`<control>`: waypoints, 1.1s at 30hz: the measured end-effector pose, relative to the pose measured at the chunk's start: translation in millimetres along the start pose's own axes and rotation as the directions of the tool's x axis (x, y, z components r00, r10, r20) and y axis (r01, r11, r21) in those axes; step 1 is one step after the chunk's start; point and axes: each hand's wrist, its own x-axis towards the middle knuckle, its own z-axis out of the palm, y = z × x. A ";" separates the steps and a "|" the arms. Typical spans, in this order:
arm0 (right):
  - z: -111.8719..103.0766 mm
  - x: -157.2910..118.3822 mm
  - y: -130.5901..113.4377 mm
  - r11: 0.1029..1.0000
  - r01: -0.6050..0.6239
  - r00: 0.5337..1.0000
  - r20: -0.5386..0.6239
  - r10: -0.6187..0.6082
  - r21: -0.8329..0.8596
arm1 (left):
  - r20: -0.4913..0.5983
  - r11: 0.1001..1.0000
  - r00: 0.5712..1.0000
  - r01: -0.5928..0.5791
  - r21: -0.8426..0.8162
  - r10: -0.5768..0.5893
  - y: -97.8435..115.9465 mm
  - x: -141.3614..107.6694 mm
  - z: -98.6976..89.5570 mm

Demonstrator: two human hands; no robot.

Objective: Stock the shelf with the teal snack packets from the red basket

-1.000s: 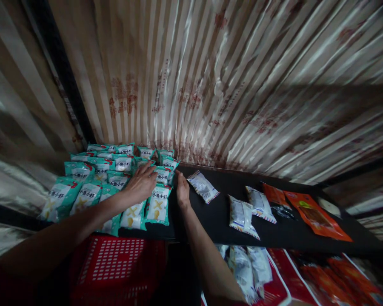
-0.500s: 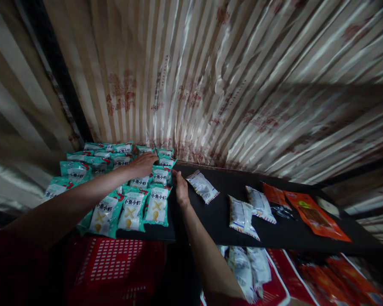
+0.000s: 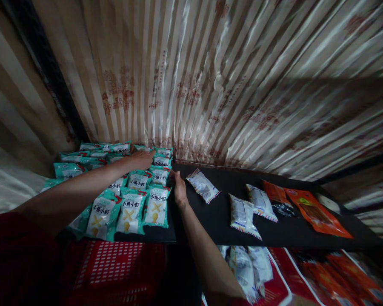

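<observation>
Teal-and-white snack bags [image 3: 155,206] stand in several rows on the left of a black shelf [image 3: 207,229]. Over the back rows reaches my left hand [image 3: 143,160], its fingers spread and touching the tops of the bags there. Part of a back bag [image 3: 143,148] shows just behind it. My right hand [image 3: 179,189] rests upright along the right side of the rows, thumb up and fingers stretched, against or very near a teal snack bag [image 3: 160,175]. The forearm of my left arm hides some bags on the left.
White striped-edge packets [image 3: 203,186] lie on the shelf to the right, beside orange packets [image 3: 317,212]. Below the front edge are a red plastic basket [image 3: 115,267] and another red basket [image 3: 277,293] with white packets. A striped curtain [image 3: 191,85] hangs behind.
My left hand has shifted slightly back and left over the rear bags. The right hand stays beside the rows. The view has moved a little.
</observation>
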 end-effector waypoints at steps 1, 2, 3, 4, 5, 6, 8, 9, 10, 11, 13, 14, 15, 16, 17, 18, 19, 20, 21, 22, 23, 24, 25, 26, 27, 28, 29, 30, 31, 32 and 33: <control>0.1 0.1 0.2 1.000 -0.005 1.000 0.007 0.005 0.003 | 0.009 1.000 1.000 0.012 0.001 -0.012 0.2 -0.1 1.2; -0.2 -0.1 0.4 1.000 -0.004 1.000 0.008 0.004 0.012 | 0.013 1.000 1.000 0.020 0.004 -0.020 0.3 -0.4 2.3; -0.7 -0.5 0.5 1.000 0.001 1.000 0.003 -0.001 0.025 | 0.014 1.000 1.000 0.023 0.007 -0.023 0.5 -0.7 3.2; -1.2 -1.1 0.6 0.999 0.008 1.000 -0.007 -0.007 0.039 | 0.011 1.000 1.000 0.021 0.011 -0.022 0.6 -1.1 3.8; -1.6 -1.7 0.6 0.999 0.013 1.000 -0.016 -0.013 0.049 | 0.006 1.000 1.000 0.021 0.016 -0.021 0.5 -1.5 4.1; -1.8 -2.1 0.6 0.998 0.017 1.000 -0.025 -0.016 0.053 | 0.002 1.000 1.000 0.021 0.021 -0.021 0.5 -1.7 4.2; -1.6 -2.4 0.6 0.999 0.019 1.000 -0.019 -0.019 0.027 | 0.005 0.999 1.000 0.029 0.032 -0.029 0.2 -1.9 4.0; -1.2 -2.1 0.7 1.000 0.023 1.000 -0.006 -0.023 -0.001 | 0.008 0.999 0.999 0.031 0.039 -0.031 0.0 -1.8 3.9; -0.7 -1.6 0.8 0.999 0.029 1.000 0.009 -0.029 -0.033 | 0.010 0.998 0.999 0.030 0.046 -0.031 -0.3 -1.6 3.8; -0.1 -1.1 0.9 0.998 0.036 0.999 0.023 -0.035 -0.060 | 0.011 0.998 1.000 0.029 0.053 -0.029 -0.5 -1.3 3.8; 0.9 -0.1 0.8 0.995 0.048 0.998 0.040 -0.044 -0.091 | 0.010 0.998 1.000 0.024 0.059 -0.025 -1.0 -0.5 4.2; 1.4 0.0 0.4 0.995 0.050 0.998 0.038 -0.046 -0.089 | 0.011 0.998 1.000 0.019 0.057 -0.020 -1.2 0.0 4.4; 1.8 0.0 -0.1 0.996 0.049 0.998 0.035 -0.047 -0.076 | 0.013 0.999 1.000 0.012 0.053 -0.013 -1.3 0.4 4.6; 2.3 -0.3 -0.8 0.997 0.048 0.999 0.029 -0.046 -0.056 | 0.016 0.999 1.000 0.004 0.046 -0.004 -1.3 0.9 4.7; 2.8 -0.7 -1.7 0.998 0.047 0.999 0.020 -0.046 -0.036 | 0.018 0.999 1.000 -0.006 0.040 0.005 -1.2 1.3 4.8; 3.4 -1.2 -2.7 0.999 0.046 0.999 0.018 -0.046 -0.021 | 0.019 0.999 1.000 -0.018 0.036 0.017 -1.1 1.6 4.7; 4.0 -1.8 -3.6 0.999 0.047 0.999 0.023 -0.046 -0.018 | 0.019 0.999 0.999 -0.030 0.033 0.029 -0.9 1.9 4.6; 4.6 -2.4 -4.3 0.999 0.046 0.998 0.036 -0.045 -0.027 | 0.019 0.999 0.999 -0.039 0.030 0.038 -0.8 2.1 4.5; 5.0 -2.8 -4.8 0.998 0.046 0.998 0.054 -0.043 -0.044 | 0.020 0.999 0.999 -0.047 0.028 0.047 -0.9 2.3 4.4; 5.1 -3.1 -5.0 0.997 0.044 0.997 0.073 -0.040 -0.061 | 0.021 0.998 0.998 -0.054 0.027 0.054 -1.0 2.3 4.5; 4.8 -3.0 -4.9 0.997 0.042 0.996 0.086 -0.035 -0.072 | 0.020 0.998 0.998 -0.060 0.026 0.059 -1.4 2.3 4.6; 4.0 -2.5 -4.6 0.997 0.039 0.996 0.085 -0.033 -0.074 | 0.016 0.998 0.998 -0.064 0.025 0.063 -1.9 2.3 4.8; 2.7 -1.4 -4.1 0.997 0.041 0.997 0.074 -0.035 -0.072 | 0.011 0.998 0.998 -0.065 0.023 0.065 -2.4 2.3 5.1; 0.8 0.4 -3.4 0.996 0.049 0.998 0.054 -0.046 -0.070 | 0.007 0.997 0.998 -0.069 0.020 0.069 -3.0 2.2 5.3; -1.5 3.2 -2.7 0.995 0.066 0.998 0.018 -0.065 -0.071 | 0.002 0.997 0.997 -0.072 0.016 0.072 -3.6 2.2 5.6; -4.0 7.0 -2.0 0.993 0.086 0.996 -0.031 -0.089 -0.080 | -0.003 0.997 0.997 -0.073 0.011 0.073 -4.1 2.2 5.7; -6.4 11.6 -1.2 0.990 0.104 0.990 -0.083 -0.113 -0.099 | -0.007 0.997 0.997 -0.073 0.006 0.073 -4.6 2.2 5.6; -8.5 16.9 -0.3 0.986 0.117 0.982 -0.133 -0.132 -0.120 | -0.011 0.997 0.997 -0.072 0.002 0.072 -5.0 2.2 5.4; -10.0 22.5 0.7 0.983 0.116 0.977 -0.162 -0.139 -0.144 | -0.014 0.998 0.998 -0.069 -0.001 0.069 -5.5 2.2 5.1; -10.6 28.1 1.9 0.982 0.106 0.978 -0.165 -0.132 -0.155 | -0.016 0.998 0.998 -0.065 -0.002 0.065 -5.9 2.0 4.6; -10.4 33.3 3.2 0.984 0.091 0.983 -0.142 -0.113 -0.153 | -0.018 0.998 0.998 -0.060 0.000 0.060 -6.4 1.8 4.2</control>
